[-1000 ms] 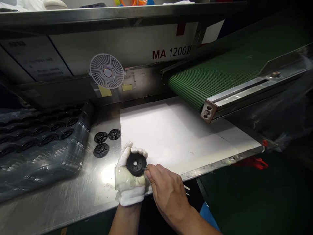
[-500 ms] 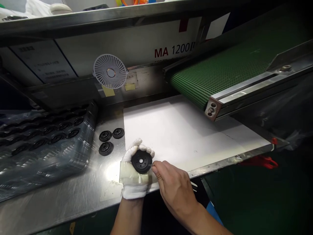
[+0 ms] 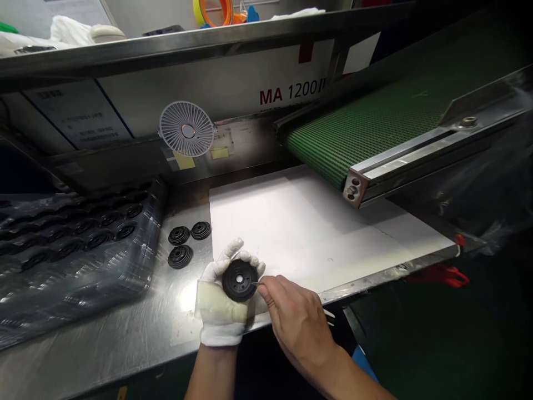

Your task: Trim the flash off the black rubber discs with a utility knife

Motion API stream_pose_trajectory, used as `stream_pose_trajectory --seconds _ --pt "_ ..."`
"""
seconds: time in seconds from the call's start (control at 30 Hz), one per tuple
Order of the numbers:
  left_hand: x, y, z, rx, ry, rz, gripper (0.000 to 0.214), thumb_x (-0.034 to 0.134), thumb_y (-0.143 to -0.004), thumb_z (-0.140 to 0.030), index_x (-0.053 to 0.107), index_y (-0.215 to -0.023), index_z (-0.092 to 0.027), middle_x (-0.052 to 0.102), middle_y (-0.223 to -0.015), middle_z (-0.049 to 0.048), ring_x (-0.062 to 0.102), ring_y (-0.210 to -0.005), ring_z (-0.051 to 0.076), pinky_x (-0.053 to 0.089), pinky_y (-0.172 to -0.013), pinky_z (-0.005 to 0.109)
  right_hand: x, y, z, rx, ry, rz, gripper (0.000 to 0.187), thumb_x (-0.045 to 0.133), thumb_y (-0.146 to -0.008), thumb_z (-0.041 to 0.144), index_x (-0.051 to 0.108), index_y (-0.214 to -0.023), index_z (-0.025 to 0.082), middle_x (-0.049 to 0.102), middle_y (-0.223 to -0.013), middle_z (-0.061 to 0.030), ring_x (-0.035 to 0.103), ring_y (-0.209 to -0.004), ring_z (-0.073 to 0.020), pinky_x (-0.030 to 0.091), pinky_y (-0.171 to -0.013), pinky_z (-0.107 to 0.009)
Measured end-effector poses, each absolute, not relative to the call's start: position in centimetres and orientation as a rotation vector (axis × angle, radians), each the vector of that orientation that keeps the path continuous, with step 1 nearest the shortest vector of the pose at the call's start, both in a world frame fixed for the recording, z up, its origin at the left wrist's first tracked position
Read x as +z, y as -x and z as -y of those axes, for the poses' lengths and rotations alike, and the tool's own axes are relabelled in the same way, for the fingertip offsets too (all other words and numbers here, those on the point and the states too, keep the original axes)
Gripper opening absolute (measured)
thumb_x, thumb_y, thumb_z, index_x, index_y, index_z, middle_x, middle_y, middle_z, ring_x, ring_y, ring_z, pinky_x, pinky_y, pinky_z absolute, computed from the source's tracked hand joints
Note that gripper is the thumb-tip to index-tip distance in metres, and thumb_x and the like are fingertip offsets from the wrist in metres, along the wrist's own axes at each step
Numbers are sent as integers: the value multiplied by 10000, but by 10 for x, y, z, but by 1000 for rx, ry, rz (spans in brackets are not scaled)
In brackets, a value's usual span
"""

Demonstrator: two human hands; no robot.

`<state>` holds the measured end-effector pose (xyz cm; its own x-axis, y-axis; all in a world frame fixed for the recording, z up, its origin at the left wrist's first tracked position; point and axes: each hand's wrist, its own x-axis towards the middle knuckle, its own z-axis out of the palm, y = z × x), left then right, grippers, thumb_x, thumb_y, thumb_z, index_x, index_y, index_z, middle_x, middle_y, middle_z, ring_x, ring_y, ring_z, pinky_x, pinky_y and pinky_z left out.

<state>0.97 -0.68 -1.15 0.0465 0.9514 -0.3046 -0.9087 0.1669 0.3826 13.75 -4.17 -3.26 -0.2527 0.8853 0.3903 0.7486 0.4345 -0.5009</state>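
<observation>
My left hand (image 3: 220, 308), in a white glove, is closed around a round black plastic disc (image 3: 240, 279) with a centre hole, held face up over the steel bench's front edge. My bare right hand (image 3: 296, 322) pinches a thin metal tool (image 3: 255, 284) whose tip touches the disc's right rim. Its handle ends stick out behind my palm. Three more black discs (image 3: 180, 256) lie on the bench just left of my hands.
A plastic-wrapped tray (image 3: 75, 244) of several black discs lies at the left. A white sheet (image 3: 300, 228) covers the bench centre, under the end of a green conveyor belt (image 3: 366, 130). A small white fan (image 3: 186, 128) stands at the back. The steel bench edge (image 3: 375, 280) runs in front.
The hands stay together on the disc with only small shifts; the view has swayed slightly. The tool tip remains at the disc's right rim.
</observation>
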Motion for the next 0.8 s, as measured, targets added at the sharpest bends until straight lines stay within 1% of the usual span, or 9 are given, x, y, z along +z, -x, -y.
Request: stream_pose_trajectory --seconds 0.1,0.2,0.27,0.37,0.43,0.5,0.57,0.67,0.8 --pt "-12 -14 3 1486 -61 -530 224 570 -755 -150 644 -966 -125 580 -707 39 574 -678 152 513 -682 317 -33 -138 43 251 1394 2042 342 278 -1038 294 516 -806 212 519 -699 10 461 -594 -159 224 -568 -298" --pt "-12 -20 -1 1545 -18 -562 123 588 -790 -133 631 -904 -144 552 -673 7 553 -645 125 505 -651 286 -37 -130 48 260 1362 2047 382 242 -1045 298 512 -790 209 509 -682 7 454 -585 -160 217 -565 -301" --pt "-12 -22 -2 1577 18 -593 99 594 -800 -117 625 -889 -148 540 -661 -7 545 -632 111 513 -673 289 -39 -125 51 268 1339 2057 413 210 -1051 302 512 -787 207 508 -681 4 455 -588 -164 220 -570 -304" --pt "-11 -20 2 1566 -2 -620 184 579 -796 -99 633 -967 -145 590 -730 20 595 -720 146 522 -790 371 -41 -123 52 281 1327 2068 441 188 -1058 320 514 -785 205 515 -691 1 461 -596 -167 224 -573 -307" --pt "-11 -15 6 1463 -46 -603 289 562 -781 -128 626 -1063 -130 638 -873 96 621 -885 248 502 -844 471 -41 -127 50 303 1312 2063 435 198 -1060 329 521 -797 203 526 -705 1 471 -607 -165 232 -575 -303" --pt "-11 -11 9 1373 -55 -579 370 550 -751 -156 617 -1112 -112 640 -939 144 609 -946 312 493 -837 517 -39 -133 47 309 1317 2046 416 219 -1060 330 530 -815 203 531 -709 5 478 -614 -161 240 -580 -297" --pt "-13 -9 9 1379 -34 -557 354 551 -731 -152 630 -1074 -105 632 -836 116 620 -830 259 515 -785 458 -38 -137 44 287 1350 2025 401 238 -1058 328 529 -811 205 526 -702 9 473 -607 -158 242 -580 -295" --pt "-14 -13 4 1478 -6 -549 208 570 -764 -135 640 -959 -119 583 -690 41 577 -669 156 518 -681 329 -38 -138 44 239 1394 2011 407 240 -1057 326 519 -786 207 514 -683 12 465 -593 -157 237 -577 -298" --pt "-13 -22 -2 1570 38 -604 97 598 -805 -133 627 -896 -148 559 -649 3 558 -631 125 510 -643 288 -41 -129 51 224 1378 2031 437 197 -1063 330 521 -797 205 523 -685 3 470 -599 -165 230 -579 -303"
